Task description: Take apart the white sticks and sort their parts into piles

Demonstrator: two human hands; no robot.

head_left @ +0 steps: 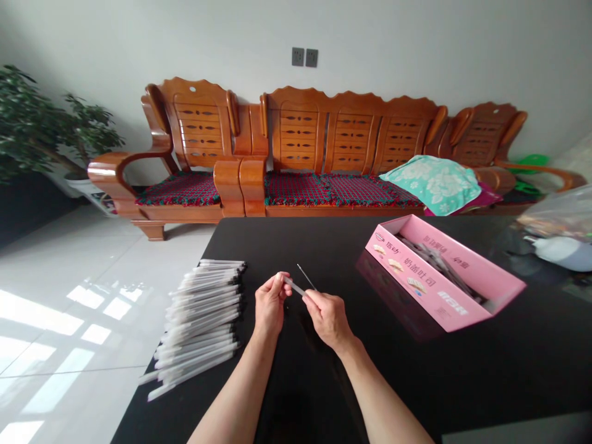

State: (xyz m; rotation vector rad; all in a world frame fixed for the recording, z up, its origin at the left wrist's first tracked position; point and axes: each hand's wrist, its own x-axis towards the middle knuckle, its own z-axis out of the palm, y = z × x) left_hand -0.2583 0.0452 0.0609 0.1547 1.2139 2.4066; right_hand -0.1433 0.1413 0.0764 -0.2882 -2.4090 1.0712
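My left hand (272, 303) pinches one end of a translucent white tube (294, 285) over the black table. Closed around the tube's other end is my right hand (328, 317). A thin, dark rod with a light tip (306, 276) sticks up past the right fingers; it seems to be held in that hand, though its lower end is hidden. To the left lies a pile of similar translucent tubes (198, 327), side by side, their black ends pointing right.
A long pink box (411, 280) with grey sticks (437, 262) inside stands open at the right. Beyond it are a plastic bag (559, 213) and a white object (564, 251). Wooden seats (300, 132) line the wall behind the black table (259, 237).
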